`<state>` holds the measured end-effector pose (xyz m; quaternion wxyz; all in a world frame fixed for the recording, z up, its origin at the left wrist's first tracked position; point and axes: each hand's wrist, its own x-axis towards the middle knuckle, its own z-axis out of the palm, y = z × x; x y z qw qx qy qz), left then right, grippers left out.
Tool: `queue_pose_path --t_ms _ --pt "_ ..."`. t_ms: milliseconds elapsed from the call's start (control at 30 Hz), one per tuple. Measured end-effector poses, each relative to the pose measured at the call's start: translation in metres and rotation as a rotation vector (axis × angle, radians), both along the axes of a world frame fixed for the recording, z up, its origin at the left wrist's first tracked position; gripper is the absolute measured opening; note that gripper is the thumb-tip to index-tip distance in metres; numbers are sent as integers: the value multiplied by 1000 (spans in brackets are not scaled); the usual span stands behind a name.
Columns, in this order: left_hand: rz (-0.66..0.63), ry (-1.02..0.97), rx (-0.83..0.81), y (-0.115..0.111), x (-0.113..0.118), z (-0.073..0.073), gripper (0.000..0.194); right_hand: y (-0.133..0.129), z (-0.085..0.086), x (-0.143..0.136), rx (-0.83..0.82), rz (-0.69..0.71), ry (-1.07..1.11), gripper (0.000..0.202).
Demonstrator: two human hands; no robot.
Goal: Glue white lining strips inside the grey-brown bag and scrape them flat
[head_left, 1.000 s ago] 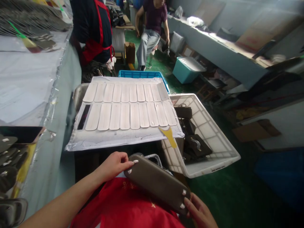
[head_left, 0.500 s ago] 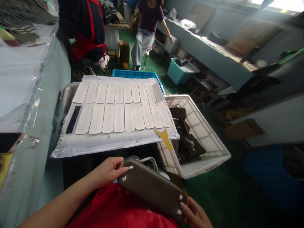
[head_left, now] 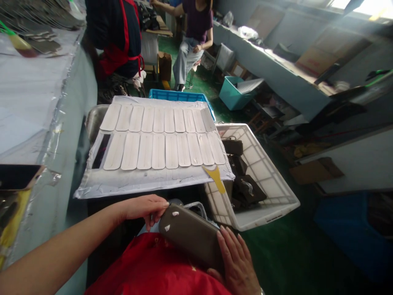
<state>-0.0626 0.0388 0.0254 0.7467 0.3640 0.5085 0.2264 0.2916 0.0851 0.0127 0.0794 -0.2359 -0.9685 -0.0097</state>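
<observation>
A dark olive-brown handbag (head_left: 192,235) rests tilted across my lap, its flat base turned toward me. Two small white patches show near the base's left end, and a plastic-wrapped handle (head_left: 199,208) sticks out behind. My left hand (head_left: 150,209) grips the bag's left end, thumb on the edge and fingers curled. Over the right end lies my right hand (head_left: 235,256), fingers stretched across the top edge and thumb lower down, holding it and covering that end. Beyond the bag, a white-covered board (head_left: 147,180) carries two rows of white rounded strips (head_left: 159,149).
A yellow forked piece (head_left: 216,178) lies on the board's right corner. Right of it stands a white crate (head_left: 270,184) with dark bags (head_left: 248,190) inside. A blue crate (head_left: 179,95) is behind the board. At left runs a covered table (head_left: 33,98). Two people (head_left: 196,24) sit farther back.
My right hand has slid up over the bag's right end, covering the white patches there. My left thumb has moved back to the edge. The seated person behind has shifted their arms.
</observation>
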Motion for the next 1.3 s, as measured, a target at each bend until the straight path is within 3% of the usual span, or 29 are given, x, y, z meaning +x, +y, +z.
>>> queue_pose_path --t_ms 67,233,300,600,800,1000,1100,1200,1300 --pt "23 79 21 -3 4 -2 52 -1 -5 -5 73 15 -31 84" --pt "-3 674 311 -8 25 4 48 -3 -3 -2 126 6 -119 77" --pt "-14 786 371 -8 29 6 43 -4 -1 -4 139 -4 -143 74" --pt "-44 666 397 -7 21 -5 45 -8 -1 -52 174 103 -71 65" --pt "-75 578 407 -3 14 -2 42 -8 -5 -88 125 157 43 63" --pt "-62 176 145 -2 3 -8 40 -10 -10 -118 157 209 91 47" --pt "-13 78 110 -3 2 -12 41 -12 -12 -126 173 215 102 43" --pt "29 142 125 -5 7 -15 41 -13 -14 -130 174 208 117 44" --pt "44 319 249 -7 13 -17 41 -13 -14 -129 163 199 122 48"
